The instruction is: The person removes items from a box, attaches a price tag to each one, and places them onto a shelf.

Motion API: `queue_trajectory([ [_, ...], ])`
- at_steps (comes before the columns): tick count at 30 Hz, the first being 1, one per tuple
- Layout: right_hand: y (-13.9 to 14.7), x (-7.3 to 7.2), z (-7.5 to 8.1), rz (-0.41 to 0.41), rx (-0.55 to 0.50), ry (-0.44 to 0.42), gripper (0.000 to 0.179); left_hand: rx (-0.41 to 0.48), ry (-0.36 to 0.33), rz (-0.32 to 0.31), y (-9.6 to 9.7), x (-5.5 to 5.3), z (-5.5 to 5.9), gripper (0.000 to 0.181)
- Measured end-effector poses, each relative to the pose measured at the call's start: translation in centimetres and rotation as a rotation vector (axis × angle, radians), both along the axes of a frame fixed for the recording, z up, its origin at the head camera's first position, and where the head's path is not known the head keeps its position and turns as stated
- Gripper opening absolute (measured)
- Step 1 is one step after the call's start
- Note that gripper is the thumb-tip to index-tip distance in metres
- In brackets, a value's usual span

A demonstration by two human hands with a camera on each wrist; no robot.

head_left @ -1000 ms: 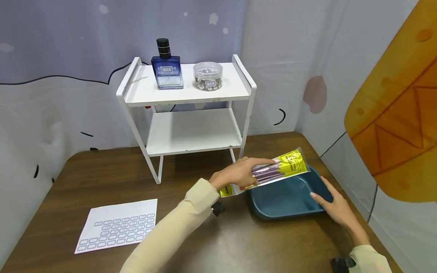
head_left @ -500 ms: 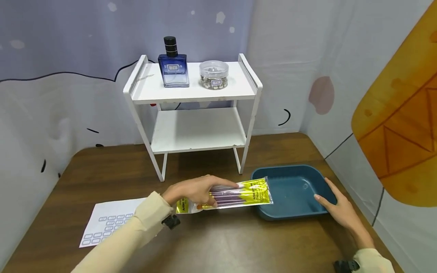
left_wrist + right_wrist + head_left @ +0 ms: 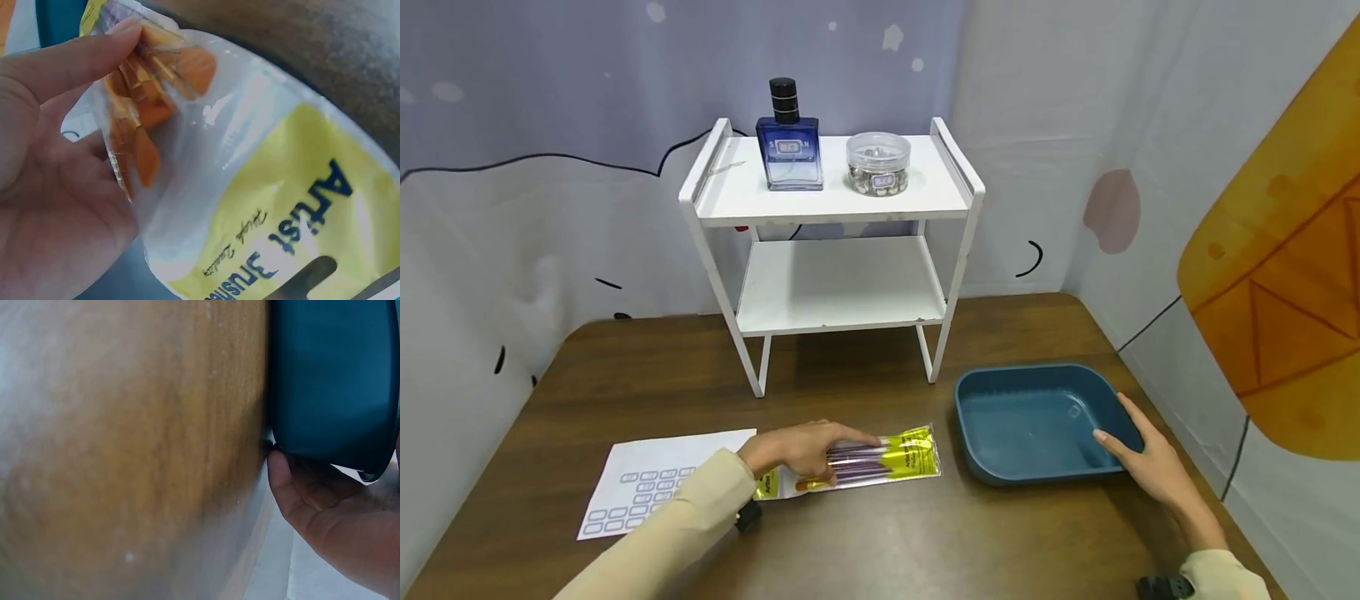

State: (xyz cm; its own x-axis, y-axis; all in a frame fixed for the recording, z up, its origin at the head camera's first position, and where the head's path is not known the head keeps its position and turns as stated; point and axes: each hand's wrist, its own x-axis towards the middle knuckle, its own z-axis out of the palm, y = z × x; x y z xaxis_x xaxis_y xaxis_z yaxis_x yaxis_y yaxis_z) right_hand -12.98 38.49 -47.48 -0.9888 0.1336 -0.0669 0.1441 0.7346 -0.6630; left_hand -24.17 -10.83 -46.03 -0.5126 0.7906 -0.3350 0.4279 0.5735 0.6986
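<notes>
My left hand point(image 3: 797, 452) pinches a clear packet of paintbrushes point(image 3: 880, 462) between thumb and fingers, low over the tabletop left of the bin. The packet has purple handles and yellow printed ends; in the left wrist view its orange bristles point(image 3: 147, 156) show through the plastic beside my thumb, and the label reads "Artist Brushes". At the right side, my right hand point(image 3: 1157, 458) holds the corner of a teal plastic bin point(image 3: 1022, 479), thumb over the rim and fingers along the outside. Fingertips sit at the bin's lower edge in the right wrist view.
A white two-tier rack point(image 3: 842, 287) stands at the back, with a blue perfume bottle point(image 3: 792, 154) and a clear lidded jar point(image 3: 877, 167) on top. A sheet of printed labels point(image 3: 640, 483) lies at left, partly under the left forearm. A patterned curtain point(image 3: 1022, 100) hangs behind.
The paintbrush packet has moved left and down with my left hand, from over the bin to the tabletop beside it. My right hand keeps its place on the bin.
</notes>
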Motion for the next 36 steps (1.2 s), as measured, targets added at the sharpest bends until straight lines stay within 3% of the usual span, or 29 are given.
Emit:
queue_trajectory([
  [3,0.2,0.0,0.0,0.004,0.003,0.005,0.088,-0.055,0.097,0.023,0.3,0.3,-0.1,0.081],
  [7,0.2,-0.1,0.2,0.008,0.025,0.012,0.088,-0.104,0.267,0.003,0.5,0.6,0.0,0.077],
  [10,0.1,-0.3,0.7,0.003,0.063,0.028,0.086,-0.088,0.361,-0.014,0.4,0.6,-0.1,0.073],
  [14,-0.7,-0.7,1.7,-0.027,0.127,0.107,0.083,-0.012,0.408,0.022,-0.1,0.6,-0.4,0.069],
  [21,-3.7,-1.9,3.3,-0.076,0.190,0.344,0.075,0.108,0.478,0.160,-3.0,0.2,0.2,0.061],
  [29,-9.8,-3.3,5.3,-0.116,0.106,0.547,0.066,0.194,0.511,0.404,-9.2,1.4,1.0,0.058],
  [32,-13.0,-3.8,5.8,-0.084,0.050,0.657,0.061,0.195,0.559,0.489,-11.5,2.1,1.1,0.058],
  [36,-18.0,-4.4,6.5,0.021,-0.020,0.777,0.055,0.154,0.620,0.594,-14.2,2.8,1.1,0.060],
])
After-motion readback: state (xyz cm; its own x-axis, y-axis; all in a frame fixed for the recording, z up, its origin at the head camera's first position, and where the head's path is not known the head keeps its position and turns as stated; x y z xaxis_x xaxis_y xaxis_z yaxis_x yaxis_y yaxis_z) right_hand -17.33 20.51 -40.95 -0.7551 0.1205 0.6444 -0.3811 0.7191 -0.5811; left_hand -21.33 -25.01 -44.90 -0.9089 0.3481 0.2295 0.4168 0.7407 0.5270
